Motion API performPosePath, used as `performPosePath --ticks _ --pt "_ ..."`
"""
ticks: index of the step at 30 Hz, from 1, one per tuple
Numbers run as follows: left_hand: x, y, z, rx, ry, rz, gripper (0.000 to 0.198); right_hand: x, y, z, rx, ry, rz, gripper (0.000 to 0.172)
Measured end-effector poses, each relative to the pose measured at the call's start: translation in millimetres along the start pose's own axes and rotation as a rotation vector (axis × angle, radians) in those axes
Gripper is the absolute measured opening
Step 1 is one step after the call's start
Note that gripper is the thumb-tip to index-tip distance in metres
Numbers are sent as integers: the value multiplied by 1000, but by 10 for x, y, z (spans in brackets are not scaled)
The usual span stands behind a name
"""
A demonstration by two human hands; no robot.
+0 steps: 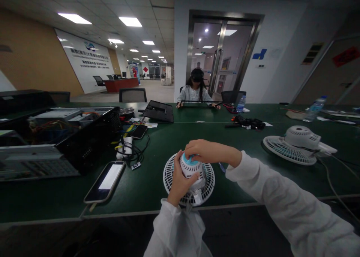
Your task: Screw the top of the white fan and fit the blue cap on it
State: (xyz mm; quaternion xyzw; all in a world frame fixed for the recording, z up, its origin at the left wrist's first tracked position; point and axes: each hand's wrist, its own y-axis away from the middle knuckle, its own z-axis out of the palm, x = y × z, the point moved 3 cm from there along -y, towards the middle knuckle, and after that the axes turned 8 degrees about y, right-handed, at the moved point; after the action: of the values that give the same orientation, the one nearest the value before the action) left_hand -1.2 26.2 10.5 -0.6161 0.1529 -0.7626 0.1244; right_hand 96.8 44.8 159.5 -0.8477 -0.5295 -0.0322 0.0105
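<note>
A small white fan [189, 177] lies face down on the green table [239, 163], its round grille flat and its motor housing with a blue cap pointing up. My left hand [180, 182] wraps the left side of the motor housing from below. My right hand [204, 151] is curled over the top of the blue cap, fingers closed on it. Both sleeves are white.
A phone [106, 181] with a lit screen lies left of the fan, beside tangled cables [129, 149]. An open computer case [53, 137] fills the left. A second white fan [295, 144] lies at right. A person sits across the table, water bottles nearby.
</note>
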Motion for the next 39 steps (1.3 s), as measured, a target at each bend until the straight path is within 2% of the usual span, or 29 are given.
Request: performPosePath --ticks 5,12,22,28,31,33,36,39 --pt "15 -1 -3 2 -4 2 84 3 9 -14 -26 -4 24 15" --pt "9 4 5 -13 -18 24 84 -23 4 -12 -56 74 132 21" --pt "8 -4 2 2 -25 54 83 -54 -18 25 -117 290 308 12" --pt "47 -17 10 -4 -32 47 78 -122 -102 98 -74 327 420 32" --pt "52 -20 5 -10 -21 45 76 -73 -106 117 -60 264 471 30" --pt "57 -20 -5 -19 -8 40 76 -7 -65 103 -43 124 446 25" --pt "81 -19 -34 -34 -3 39 77 88 18 61 17 -57 294 22" --pt "119 -15 -79 -34 12 30 77 156 53 67 44 -91 156 26"
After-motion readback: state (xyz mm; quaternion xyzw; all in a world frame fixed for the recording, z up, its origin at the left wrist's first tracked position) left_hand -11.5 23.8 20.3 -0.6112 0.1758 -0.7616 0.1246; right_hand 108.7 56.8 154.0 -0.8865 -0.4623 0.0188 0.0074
